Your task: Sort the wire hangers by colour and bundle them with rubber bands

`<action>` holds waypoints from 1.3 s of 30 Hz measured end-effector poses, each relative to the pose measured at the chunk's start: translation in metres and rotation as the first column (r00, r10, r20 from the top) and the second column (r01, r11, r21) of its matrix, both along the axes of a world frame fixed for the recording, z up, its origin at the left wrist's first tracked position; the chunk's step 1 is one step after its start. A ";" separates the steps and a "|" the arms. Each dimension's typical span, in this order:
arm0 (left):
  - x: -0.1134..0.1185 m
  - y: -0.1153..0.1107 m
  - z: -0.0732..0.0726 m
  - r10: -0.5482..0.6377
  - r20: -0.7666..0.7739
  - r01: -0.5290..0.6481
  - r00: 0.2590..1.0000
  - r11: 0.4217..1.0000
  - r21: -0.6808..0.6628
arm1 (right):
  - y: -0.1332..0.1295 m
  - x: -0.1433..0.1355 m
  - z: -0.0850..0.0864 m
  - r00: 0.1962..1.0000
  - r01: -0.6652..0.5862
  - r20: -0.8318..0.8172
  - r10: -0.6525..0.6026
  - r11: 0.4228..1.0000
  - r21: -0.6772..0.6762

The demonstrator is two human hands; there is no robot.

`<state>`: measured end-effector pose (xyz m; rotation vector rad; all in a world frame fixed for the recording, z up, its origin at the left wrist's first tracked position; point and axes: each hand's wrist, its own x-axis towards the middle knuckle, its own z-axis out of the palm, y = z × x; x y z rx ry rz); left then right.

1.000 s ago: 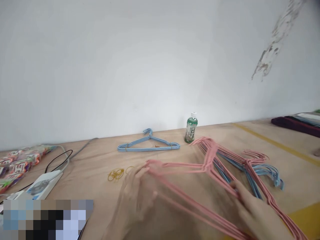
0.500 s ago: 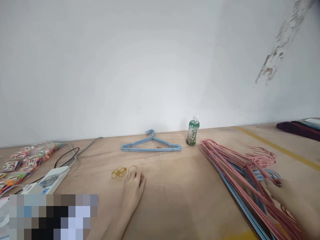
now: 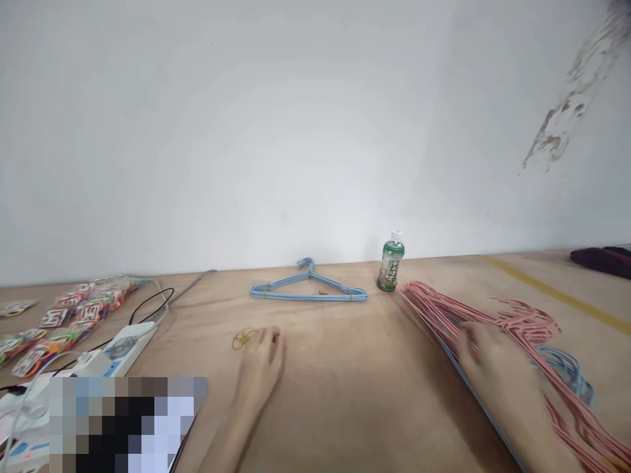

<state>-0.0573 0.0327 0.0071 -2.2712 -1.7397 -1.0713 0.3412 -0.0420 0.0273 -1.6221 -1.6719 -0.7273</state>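
My left hand point(image 3: 263, 360) rests low over the table, fingers bent downward and together. It is beside a small tangle of yellow rubber bands point(image 3: 241, 339); whatever is under its fingertips is hidden. On the right, my right hand point(image 3: 495, 371), slightly blurred, has its fingers curled over a bundle of pink wire hangers point(image 3: 428, 299). Light blue hangers lie beneath the pink ones, their hooks point(image 3: 566, 368) showing on the right. Near the wall lies a flat stack of blue hangers point(image 3: 309, 297), with a band around each end.
A green-labelled bottle point(image 3: 391, 263) stands upright near the wall. To the left are colourful packets point(image 3: 91, 312), a white power strip point(image 3: 131, 348) with cables, and a pixelated device at the bottom. Dark fabric point(image 3: 601, 261) lies far right. Yellow tape point(image 3: 557, 292) crosses the wooden table.
My right hand has moved left, from beside the hooks to the middle of the pink hangers. My left hand now covers the single rubber band loop that was at its fingertips. The view has shifted slightly.
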 end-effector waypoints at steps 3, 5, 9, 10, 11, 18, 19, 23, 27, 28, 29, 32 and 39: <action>0.030 -0.016 -0.007 -0.211 -0.040 0.207 0.977 0.975 -0.086 | 0.022 -0.073 -0.001 0.958 -0.260 0.032 0.286 0.908 -0.328; 0.046 -0.024 -0.013 -0.305 -0.050 0.295 0.951 0.945 -0.138 | 0.048 -0.108 -0.007 0.905 -0.370 -0.006 0.425 0.781 -0.503; 0.054 -0.031 -0.018 -0.360 -0.044 0.346 0.932 0.918 -0.193 | 0.132 -0.136 -0.016 0.935 -0.316 -0.044 0.351 0.773 -0.550; 0.052 -0.030 -0.018 -0.351 -0.034 0.338 0.936 0.919 -0.201 | 0.156 -0.137 -0.017 0.942 -0.299 -0.044 0.332 0.778 -0.553; 0.049 -0.028 -0.017 -0.336 -0.018 0.325 0.942 0.922 -0.211 | 0.178 -0.139 -0.018 0.947 -0.286 -0.045 0.317 0.774 -0.565; 0.013 -0.003 -0.013 -0.141 0.016 0.142 0.990 0.977 -0.158 | 0.251 -0.148 -0.022 0.943 -0.284 -0.055 0.329 0.705 -0.650; 0.009 0.000 -0.013 -0.116 0.020 0.117 0.993 0.986 -0.122 | 0.248 -0.148 -0.023 0.941 -0.288 -0.052 0.334 0.712 -0.641; -0.003 0.006 -0.010 -0.031 0.082 0.033 0.996 0.999 -0.023 | 0.217 -0.140 -0.019 0.945 -0.274 -0.006 0.328 0.779 -0.564; -0.011 0.007 0.002 0.070 0.180 -0.081 0.981 0.995 0.054 | 0.170 -0.123 -0.011 0.951 -0.234 0.070 0.302 0.848 -0.476; -0.012 0.007 0.006 0.096 0.209 -0.113 0.973 0.991 0.072 | 0.157 -0.118 -0.011 0.950 -0.235 0.082 0.301 0.864 -0.446; -0.013 0.006 0.009 0.116 0.241 -0.140 0.964 0.986 0.085 | 0.144 -0.114 -0.011 0.949 -0.244 0.084 0.303 0.879 -0.410; -0.014 0.003 0.016 0.126 0.336 -0.158 0.934 0.985 0.071 | 0.111 -0.101 -0.018 0.945 -0.298 0.041 0.324 0.907 -0.297; -0.010 -0.004 0.016 0.207 0.412 -0.237 0.887 0.971 0.024 | 0.089 -0.077 -0.032 0.915 -0.381 0.108 0.389 0.920 -0.090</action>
